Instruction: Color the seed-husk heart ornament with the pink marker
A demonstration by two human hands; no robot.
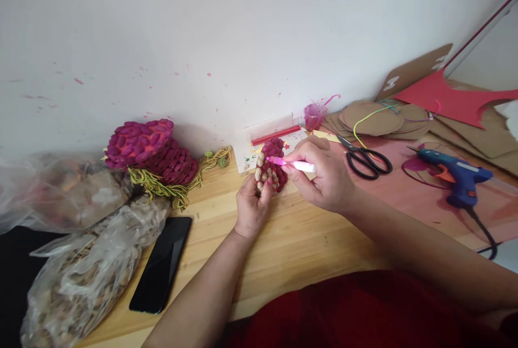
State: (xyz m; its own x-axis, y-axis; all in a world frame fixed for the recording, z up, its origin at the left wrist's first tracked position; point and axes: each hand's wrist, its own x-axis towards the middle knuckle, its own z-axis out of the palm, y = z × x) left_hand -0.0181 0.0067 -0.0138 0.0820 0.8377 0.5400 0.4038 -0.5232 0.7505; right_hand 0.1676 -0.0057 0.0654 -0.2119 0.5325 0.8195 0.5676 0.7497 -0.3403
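My left hand [254,205] grips a small piece covered in nut-like shells [279,178], held up above the wooden table. Some of its shells are magenta and others on the near left side are bare beige. In my right hand [326,172] is a white-handled paintbrush [301,166], pinched between thumb and fingers. Its pink end points left and meets the shells, or lies just in front of them. Part of the piece is hidden behind my left fingers.
Magenta shell-covered discs [141,143] with yellow-green cord are stacked left. Plastic bags [93,267] and a phone [161,264] lie nearer. A cup of pink paint [314,116], scissors [366,162], a glue gun [461,175] and cardboard discs [372,117] stand at right.
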